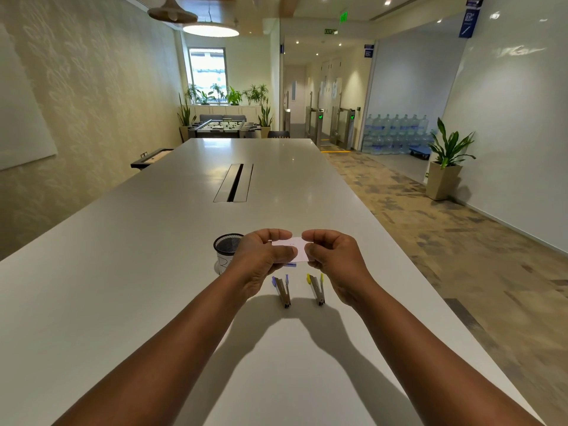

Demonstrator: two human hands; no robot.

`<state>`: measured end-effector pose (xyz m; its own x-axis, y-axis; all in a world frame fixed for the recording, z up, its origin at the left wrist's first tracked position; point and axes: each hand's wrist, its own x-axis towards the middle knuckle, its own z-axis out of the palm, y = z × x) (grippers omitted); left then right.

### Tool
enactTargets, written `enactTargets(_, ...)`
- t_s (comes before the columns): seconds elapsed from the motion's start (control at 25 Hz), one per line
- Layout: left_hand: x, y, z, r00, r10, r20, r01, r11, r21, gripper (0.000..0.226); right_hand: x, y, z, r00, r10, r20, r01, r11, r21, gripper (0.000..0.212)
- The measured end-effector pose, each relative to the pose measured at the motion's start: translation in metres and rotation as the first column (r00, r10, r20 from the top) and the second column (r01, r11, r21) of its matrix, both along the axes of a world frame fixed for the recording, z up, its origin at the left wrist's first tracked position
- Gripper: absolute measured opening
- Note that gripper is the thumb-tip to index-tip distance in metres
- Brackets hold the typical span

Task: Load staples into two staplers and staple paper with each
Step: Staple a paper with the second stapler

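Writing: green "EXIT" sign (330, 31) near the ceiling; marks on the paper too small to read.
Hands: left hand (263, 256) and right hand (333, 256) both pinch a small white paper (297, 248) by its ends, above the bench (123, 256).
Staplers: blue-tipped stapler (283, 291) and yellow-tipped stapler (317, 289) lie side by side on the bench below the hands, apparently opened.
Cup: black mesh, round cup (225, 251), just left of the left hand.
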<state>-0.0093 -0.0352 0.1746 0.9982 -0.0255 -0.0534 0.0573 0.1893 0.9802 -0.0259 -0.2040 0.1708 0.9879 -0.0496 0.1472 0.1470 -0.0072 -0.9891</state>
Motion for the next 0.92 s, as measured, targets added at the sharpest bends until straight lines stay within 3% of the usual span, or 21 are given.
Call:
enactTargets(0.2, 0.0042, -0.0044, -0.0027, 0.991, 0.116, -0.06, -0.119, 0.992, -0.05, 0.008, 0.0003, 0.0026, 0.0025, 0.999, 0.03, 0.02, -0.029, 0.999, -0.02, 0.025)
enactTargets(0.32, 0.0033, -0.0038, -0.0015, 0.995, 0.083, -0.045, -0.087, 0.994, -0.071, 0.012, 0.0011, 0.002, 0.0041, 0.999, 0.023, 0.027, -0.022, 0.999, -0.034, 0.024)
enactTargets(0.52, 0.0013, 0.001, 0.0026, 1.0, -0.022, 0.011, 0.022, 1.0, -0.013, 0.038, 0.0032, 0.0003, 0.0028, 1.0, 0.0, 0.015, 0.0, 1.0, -0.011, 0.023)
enactTargets(0.72, 0.0066, -0.0015, 0.0008, 0.995, 0.092, -0.038, -0.094, 0.995, -0.042, 0.01, 0.0041, 0.0017, 0.003, 0.999, 0.026, 0.025, -0.025, 0.999, -0.025, 0.024)
enactTargets(0.92, 0.0082, -0.0015, -0.0013, 0.995, 0.067, -0.078, -0.078, 0.986, -0.148, 0.011, 0.0067, 0.0021, 0.003, 0.999, 0.026, 0.031, -0.026, 1.0, -0.012, 0.024)
